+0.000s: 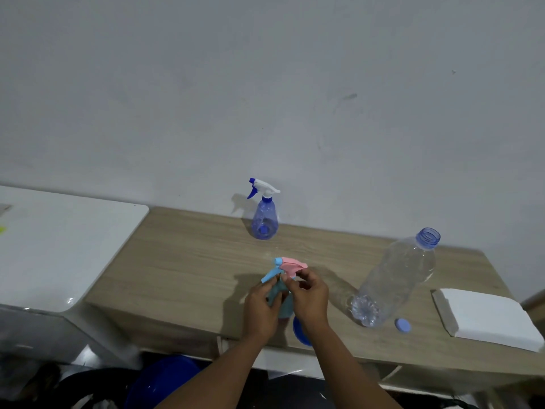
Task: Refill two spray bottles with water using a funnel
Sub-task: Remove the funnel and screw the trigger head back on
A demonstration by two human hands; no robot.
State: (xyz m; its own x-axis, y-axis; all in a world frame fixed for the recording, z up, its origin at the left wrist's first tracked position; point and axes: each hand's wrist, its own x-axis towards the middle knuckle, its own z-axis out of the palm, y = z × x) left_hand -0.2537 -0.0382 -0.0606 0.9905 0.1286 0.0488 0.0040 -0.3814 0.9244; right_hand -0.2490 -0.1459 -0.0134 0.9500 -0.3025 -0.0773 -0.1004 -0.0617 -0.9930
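A blue spray bottle [264,221] with a white and blue trigger head stands at the back of the wooden table [191,261], near the wall. Closer to me stands a pale teal spray bottle [282,293] with a pink and light-blue trigger head [287,267]. My left hand [261,309] is wrapped around its body. My right hand [308,296] pinches the collar just under the pink head. A large clear water bottle [392,278] stands uncapped to the right, its blue cap [402,325] lying beside its base. A blue funnel [300,332] peeks out under my right wrist.
A white block [489,317] lies at the table's right end. A white appliance top [65,246] adjoins the table on the left. A blue basin [165,382] sits on the floor below the front edge. The wall runs right behind the table.
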